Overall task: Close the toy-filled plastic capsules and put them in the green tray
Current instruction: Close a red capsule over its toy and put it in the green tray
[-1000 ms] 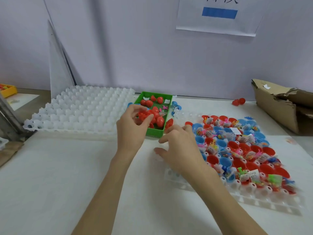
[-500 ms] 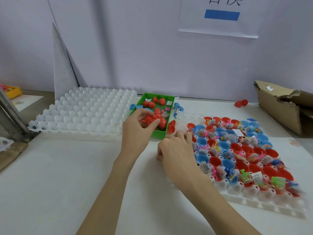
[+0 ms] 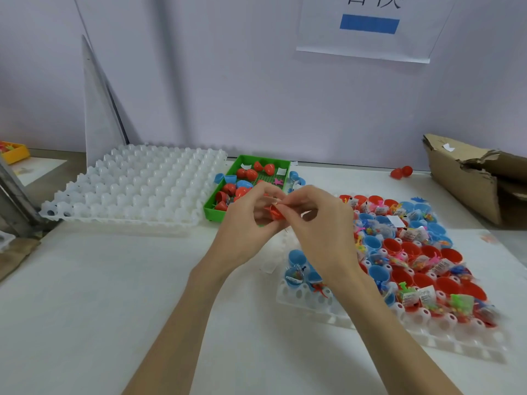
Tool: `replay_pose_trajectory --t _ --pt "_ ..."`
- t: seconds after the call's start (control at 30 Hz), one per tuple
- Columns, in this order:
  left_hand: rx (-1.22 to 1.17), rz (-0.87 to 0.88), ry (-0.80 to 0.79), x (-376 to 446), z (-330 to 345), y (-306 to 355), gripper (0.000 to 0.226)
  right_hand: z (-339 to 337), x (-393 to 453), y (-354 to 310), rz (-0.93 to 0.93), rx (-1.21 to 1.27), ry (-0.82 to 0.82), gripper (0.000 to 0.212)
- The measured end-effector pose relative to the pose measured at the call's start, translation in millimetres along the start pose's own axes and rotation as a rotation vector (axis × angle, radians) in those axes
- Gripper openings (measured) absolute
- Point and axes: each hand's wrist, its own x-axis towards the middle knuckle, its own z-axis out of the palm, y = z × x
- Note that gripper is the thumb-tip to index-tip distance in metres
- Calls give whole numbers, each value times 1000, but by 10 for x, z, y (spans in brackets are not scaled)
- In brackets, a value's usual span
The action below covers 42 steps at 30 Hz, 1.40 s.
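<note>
The green tray [image 3: 211, 211] holds red and blue capsules [image 3: 247, 174]. The white moulded tray [image 3: 302, 297] on the right carries red and blue capsule halves [image 3: 425, 252] with multicoloured toys, while another white tray [image 3: 137, 183] lies left. The cardboard box [image 3: 467, 178] is brown, and the paper sign [image 3: 369, 24] bears a blue bar.
</note>
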Motion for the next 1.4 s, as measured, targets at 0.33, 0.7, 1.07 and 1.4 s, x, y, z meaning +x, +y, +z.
replay_pose_trajectory --t 0.33,0.7,1.07,1.4 --pt "51 -136 328 39 -121 -136 27 20 -121 -159 -9 -433 -286 22" --pt "152 -126 415 35 -143 -111 24 344 -391 -269 -67 -942 -537 13" --pt "103 -104 354 30 -152 -97 22 51 -189 -205 -47 -294 -229 10" --pt "132 92 97 -25 125 79 20 -267 66 27 126 211 -37 13"
